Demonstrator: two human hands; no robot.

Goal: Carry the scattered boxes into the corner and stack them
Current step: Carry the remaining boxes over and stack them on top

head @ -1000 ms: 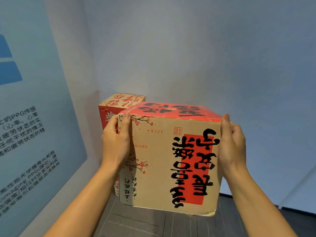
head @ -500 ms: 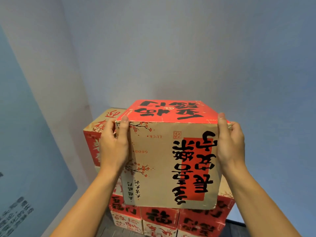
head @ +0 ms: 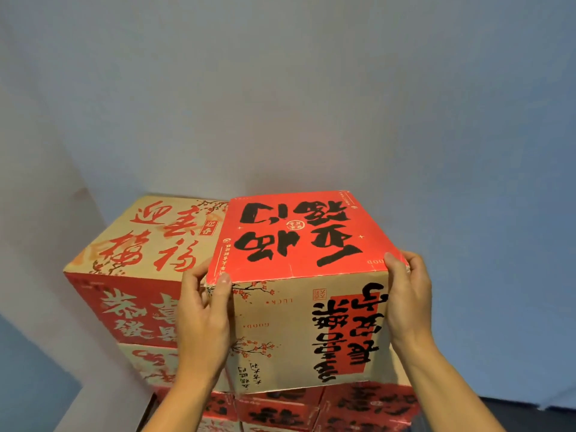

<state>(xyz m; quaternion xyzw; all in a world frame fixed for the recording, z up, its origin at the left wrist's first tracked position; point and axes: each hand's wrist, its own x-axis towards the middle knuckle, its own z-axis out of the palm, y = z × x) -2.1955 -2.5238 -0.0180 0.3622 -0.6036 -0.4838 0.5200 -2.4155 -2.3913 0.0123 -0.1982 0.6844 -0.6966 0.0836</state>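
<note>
Placing step: left hand (head: 204, 325) and right hand (head: 408, 307) grip the box (head: 299, 332); next, it needs lowering flush beside the stack (head: 140, 251) left of the hands

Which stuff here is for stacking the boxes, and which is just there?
For the job: red-topped tan cardboard box, held by left hand and right hand; tan-topped cardboard box beside it; red cardboard boxes underneath.
Just there: grey-blue wall; blue wall panel.

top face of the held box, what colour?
Red with black brush characters on the held box, head view.
</note>
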